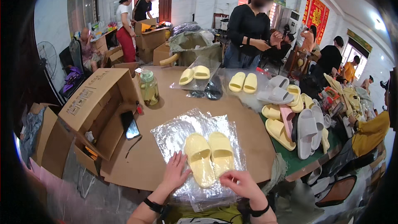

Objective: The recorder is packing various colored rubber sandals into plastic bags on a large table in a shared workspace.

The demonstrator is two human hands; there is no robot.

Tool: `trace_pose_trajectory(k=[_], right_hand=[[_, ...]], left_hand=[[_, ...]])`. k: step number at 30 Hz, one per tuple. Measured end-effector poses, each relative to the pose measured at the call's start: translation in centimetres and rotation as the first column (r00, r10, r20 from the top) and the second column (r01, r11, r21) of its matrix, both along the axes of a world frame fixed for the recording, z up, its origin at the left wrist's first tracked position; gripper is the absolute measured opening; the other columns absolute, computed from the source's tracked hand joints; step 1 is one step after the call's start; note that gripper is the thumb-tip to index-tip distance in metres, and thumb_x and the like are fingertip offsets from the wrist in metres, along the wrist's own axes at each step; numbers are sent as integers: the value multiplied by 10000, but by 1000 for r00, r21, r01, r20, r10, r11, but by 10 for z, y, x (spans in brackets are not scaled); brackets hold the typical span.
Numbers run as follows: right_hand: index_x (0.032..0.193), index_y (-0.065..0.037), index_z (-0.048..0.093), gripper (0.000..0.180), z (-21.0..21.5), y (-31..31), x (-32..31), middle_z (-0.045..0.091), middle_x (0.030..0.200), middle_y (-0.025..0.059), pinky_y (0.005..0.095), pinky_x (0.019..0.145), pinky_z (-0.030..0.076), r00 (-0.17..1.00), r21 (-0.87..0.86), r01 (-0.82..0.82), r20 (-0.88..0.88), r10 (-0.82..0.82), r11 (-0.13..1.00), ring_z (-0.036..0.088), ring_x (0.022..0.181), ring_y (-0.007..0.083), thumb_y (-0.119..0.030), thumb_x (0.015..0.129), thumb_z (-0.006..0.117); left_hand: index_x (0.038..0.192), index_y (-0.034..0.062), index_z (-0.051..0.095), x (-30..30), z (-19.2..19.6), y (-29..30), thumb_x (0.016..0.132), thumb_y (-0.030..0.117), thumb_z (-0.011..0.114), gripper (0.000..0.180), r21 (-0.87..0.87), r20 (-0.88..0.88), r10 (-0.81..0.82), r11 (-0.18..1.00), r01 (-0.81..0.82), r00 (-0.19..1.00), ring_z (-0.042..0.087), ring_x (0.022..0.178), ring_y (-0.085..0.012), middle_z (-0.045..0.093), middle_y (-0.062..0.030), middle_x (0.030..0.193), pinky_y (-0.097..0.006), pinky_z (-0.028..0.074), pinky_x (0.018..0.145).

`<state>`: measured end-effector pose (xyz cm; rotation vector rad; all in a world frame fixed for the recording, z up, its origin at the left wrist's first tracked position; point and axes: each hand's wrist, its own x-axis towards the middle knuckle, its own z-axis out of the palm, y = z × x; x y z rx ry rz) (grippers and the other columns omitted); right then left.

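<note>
A pair of pale yellow slippers lies side by side in front of me, toes pointing away, on a stack of clear plastic bags point(170, 130). My left hand point(175, 172) rests on the plastic with its fingers stretched out, close beside the left slipper point(200, 159). At the heel of the right slipper point(222, 153) is my right hand point(237, 182), its fingers curled together. Whether it pinches the slipper's edge, some plastic or nothing is hidden.
A cardboard box point(97, 95) lies on its side at the left, near a phone point(130, 125) and a green bottle point(149, 88). Yellow slippers point(243, 82) sit across the table. Grey, pink and yellow slippers point(306, 132) are heaped at the right. A person point(246, 29) stands opposite.
</note>
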<state>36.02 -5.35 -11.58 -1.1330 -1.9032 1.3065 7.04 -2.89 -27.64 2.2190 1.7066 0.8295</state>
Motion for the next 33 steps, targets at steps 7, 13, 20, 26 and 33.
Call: trace_pose_trajectory(k=[7,13,20,26,33], right_hand=[[934,-7,713,534,-98,67,-50,705,797,188,406,675,548,786,426,199,469,-404,882,688,727,355,-529,824,738],[769,12,674,595,-122,84,-66,661,676,201,447,573,538,717,486,163,539,-441,858,675,634,370,-577,850,671],[783,-3,689,556,-119,84,-66,673,709,199,474,595,532,692,594,203,476,-543,779,681,655,367,-548,880,629],[790,-16,690,490,-120,90,-69,680,744,184,471,631,541,679,558,158,538,-499,815,682,677,361,-494,889,650],[792,-39,674,427,-140,100,-78,676,722,170,477,619,540,650,576,213,520,-555,789,678,658,366,-457,877,656]], left_hand=[[1492,31,394,1,1,0,947,427,589,701,-36,-42,-2,999,1,999,261,1459,-445,327,-262,1558,-501,252,1185],[1496,27,385,0,2,1,953,464,562,719,-23,-35,-11,1000,10,999,267,1458,-441,335,-269,1552,-498,230,1192],[1496,33,389,0,2,-1,958,461,556,708,-25,-8,-7,1000,6,1000,267,1462,-430,334,-255,1560,-499,235,1188],[1490,43,398,0,-2,1,964,458,543,686,-4,9,-23,1000,23,1000,286,1447,-443,342,-263,1550,-514,238,1182],[1486,52,409,-1,-4,1,966,449,546,669,6,22,-18,1000,18,1000,303,1433,-461,343,-272,1547,-526,231,1181]])
